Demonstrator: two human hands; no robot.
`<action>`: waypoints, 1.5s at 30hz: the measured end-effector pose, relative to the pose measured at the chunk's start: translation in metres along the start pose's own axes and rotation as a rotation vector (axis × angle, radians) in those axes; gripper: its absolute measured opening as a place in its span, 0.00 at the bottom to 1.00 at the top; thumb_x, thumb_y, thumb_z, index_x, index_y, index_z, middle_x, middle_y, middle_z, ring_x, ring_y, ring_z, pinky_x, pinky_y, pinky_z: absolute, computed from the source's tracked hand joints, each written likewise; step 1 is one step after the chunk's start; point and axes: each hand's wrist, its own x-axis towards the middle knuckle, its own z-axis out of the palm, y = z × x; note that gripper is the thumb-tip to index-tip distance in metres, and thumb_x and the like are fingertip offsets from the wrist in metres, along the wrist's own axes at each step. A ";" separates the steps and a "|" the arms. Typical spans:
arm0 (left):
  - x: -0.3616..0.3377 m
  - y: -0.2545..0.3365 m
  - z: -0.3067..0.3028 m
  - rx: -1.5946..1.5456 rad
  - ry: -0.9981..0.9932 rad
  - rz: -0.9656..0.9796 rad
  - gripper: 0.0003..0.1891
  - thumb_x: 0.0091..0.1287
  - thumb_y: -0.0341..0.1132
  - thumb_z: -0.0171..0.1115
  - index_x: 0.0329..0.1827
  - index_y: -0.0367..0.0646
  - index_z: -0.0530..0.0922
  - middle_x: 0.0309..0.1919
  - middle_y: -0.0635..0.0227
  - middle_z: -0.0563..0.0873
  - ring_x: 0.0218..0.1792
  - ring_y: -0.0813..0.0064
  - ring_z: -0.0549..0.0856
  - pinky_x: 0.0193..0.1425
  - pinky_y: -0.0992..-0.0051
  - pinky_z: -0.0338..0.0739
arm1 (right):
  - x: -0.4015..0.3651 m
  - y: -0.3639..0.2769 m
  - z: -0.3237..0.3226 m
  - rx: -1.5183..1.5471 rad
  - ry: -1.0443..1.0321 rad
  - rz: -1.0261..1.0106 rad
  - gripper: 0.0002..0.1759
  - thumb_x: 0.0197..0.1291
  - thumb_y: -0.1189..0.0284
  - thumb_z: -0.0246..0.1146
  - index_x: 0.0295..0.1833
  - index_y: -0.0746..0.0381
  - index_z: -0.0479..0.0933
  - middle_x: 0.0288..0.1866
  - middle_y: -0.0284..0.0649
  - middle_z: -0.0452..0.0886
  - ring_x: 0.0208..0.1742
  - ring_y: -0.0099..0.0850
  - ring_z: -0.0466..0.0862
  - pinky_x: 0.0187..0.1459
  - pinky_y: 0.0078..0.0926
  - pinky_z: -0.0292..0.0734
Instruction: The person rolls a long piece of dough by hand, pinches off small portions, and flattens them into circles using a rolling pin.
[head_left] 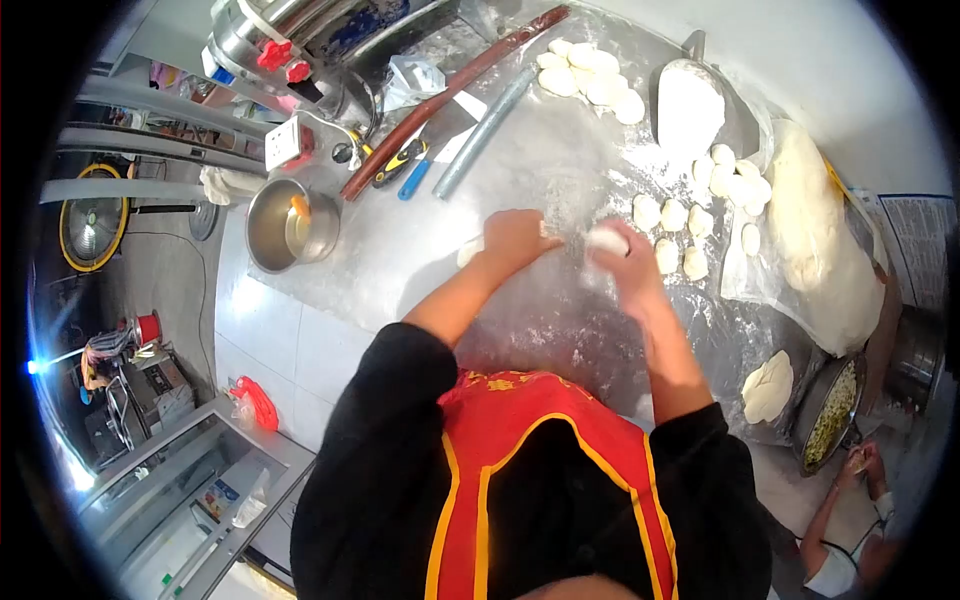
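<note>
My left hand [515, 241] is over the middle of the floured metal table [400, 262], its fingers curled and partly turned from view. A pale piece of dough [470, 251] shows just left of it; what lies under the fingers is hidden. To its right, my right hand [630, 260] is closed round a white dough piece [607, 240], slightly blurred. Several small dough balls [674, 216] sit in rows just right of my right hand. More round pieces [740, 186] lie behind them, near a scoop heaped with flour [690, 108].
Flattened dough pieces [590, 75], a grey rod [485, 133] and a long red-brown stick [450, 95] lie at the back. A metal pot [291, 226] stands left. At right are a large bagged dough mass [815, 235], a pan of chopped filling [832, 415] and another person's hands [862, 462].
</note>
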 end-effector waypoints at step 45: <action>-0.045 -0.007 0.024 0.053 0.060 -0.004 0.23 0.53 0.56 0.69 0.38 0.44 0.84 0.32 0.57 0.87 0.37 0.55 0.87 0.42 0.61 0.79 | -0.023 0.035 -0.004 0.418 0.100 0.063 0.22 0.57 0.83 0.64 0.58 0.65 0.74 0.46 0.39 0.83 0.42 0.27 0.84 0.42 0.25 0.80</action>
